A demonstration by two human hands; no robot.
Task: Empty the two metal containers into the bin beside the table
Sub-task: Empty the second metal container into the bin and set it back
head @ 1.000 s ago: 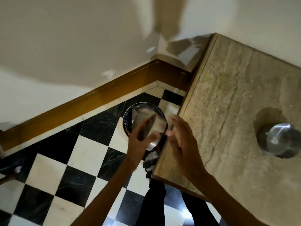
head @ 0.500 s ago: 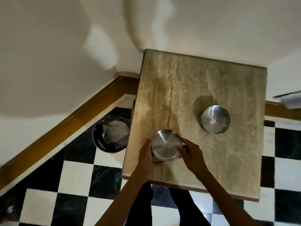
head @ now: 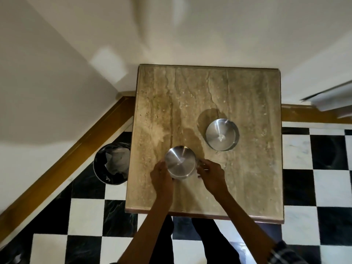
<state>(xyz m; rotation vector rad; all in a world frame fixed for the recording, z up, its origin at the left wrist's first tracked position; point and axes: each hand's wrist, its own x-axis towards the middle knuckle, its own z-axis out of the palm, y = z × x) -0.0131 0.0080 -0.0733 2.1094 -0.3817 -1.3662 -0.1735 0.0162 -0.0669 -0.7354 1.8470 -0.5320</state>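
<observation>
Compared with a second earlier, when both hands held a container tipped over the bin, the near metal container (head: 180, 162) now stands on the stone surface (head: 247, 168), in the lower middle of the frame. It sits upright with its open mouth facing up toward the camera, so its axis runs vertically; its inside shows bare, shiny metal. The left hand (head: 162, 178) presses against its left wall and the right hand (head: 210, 173) against its right wall, so the container is clasped between the two hands.

The far metal container (head: 222, 134) stands apart from it, up and to the right near the centre of the frame, also upright and mouth up, with a small pale scrap (head: 221, 138) lying on its bottom.

The black bin (head: 111, 162) stands on the black-and-white checkered floor (head: 85, 216) just beside the surface's left edge, at middle left, with crumpled pale paper (head: 118, 159) inside.
</observation>
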